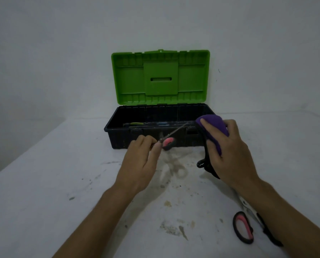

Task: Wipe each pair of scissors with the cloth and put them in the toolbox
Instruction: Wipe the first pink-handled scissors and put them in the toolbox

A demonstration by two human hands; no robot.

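left hand (138, 161) pinches scissors (167, 141) by the handle, blade angled to the right hand | right hand (228, 151) grips purple cloth (214, 127) at the blade tip for wiping | toolbox (118, 135) open just beyond both hands | second scissors (243, 227) on desk (43, 192) beneath right forearm

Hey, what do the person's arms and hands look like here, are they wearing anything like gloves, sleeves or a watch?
Both arms are bare as far as the picture shows: no sleeves reach the forearms. The left hand and the right hand wear no gloves. No watch, bracelet or ring shows on the wrists or fingers that are in view. The fingernails look short and unpainted.
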